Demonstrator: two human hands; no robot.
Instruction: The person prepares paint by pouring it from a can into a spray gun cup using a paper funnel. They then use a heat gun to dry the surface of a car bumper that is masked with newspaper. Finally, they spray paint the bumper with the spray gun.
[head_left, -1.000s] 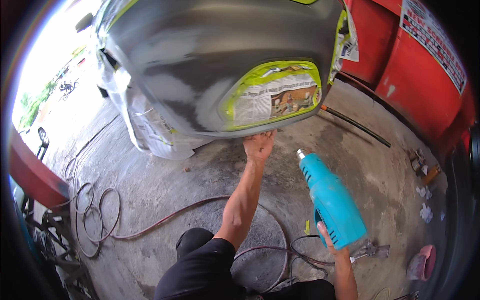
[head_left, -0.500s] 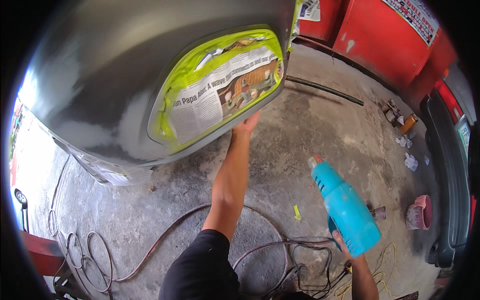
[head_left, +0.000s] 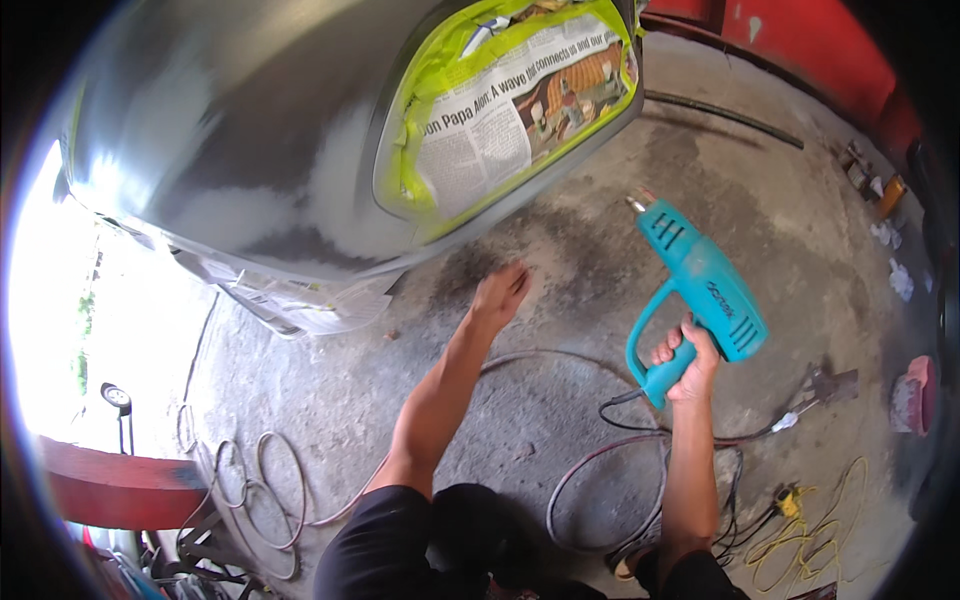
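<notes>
My right hand [head_left: 690, 365] is wrapped round the handle of a teal heat gun [head_left: 705, 285], its metal nozzle pointing up and left toward the car. A black cord runs from the bottom of the handle. My left hand [head_left: 503, 290] hovers below the lower edge of a grey car bumper [head_left: 300, 190], apart from it, with nothing in it and the fingers loosely bent. Newspaper [head_left: 480, 140] held by yellow-green masking tape [head_left: 413, 190] covers an opening in the bumper, and more paper [head_left: 345, 303] hangs along its underside.
A reddish hose [head_left: 590, 470] and black cords loop over the concrete floor, with a yellow cord [head_left: 810, 540] at lower right. A dark bar [head_left: 725, 118] lies beyond the bumper. On the right are a pink container [head_left: 915, 398] and crumpled paper [head_left: 900, 280]. A red beam [head_left: 120, 485] stands left.
My left hand has come away from the bumper's lower edge and lowered. The heat gun has risen and turned side-on in my right hand. The view has shifted, moving the bumper up and right.
</notes>
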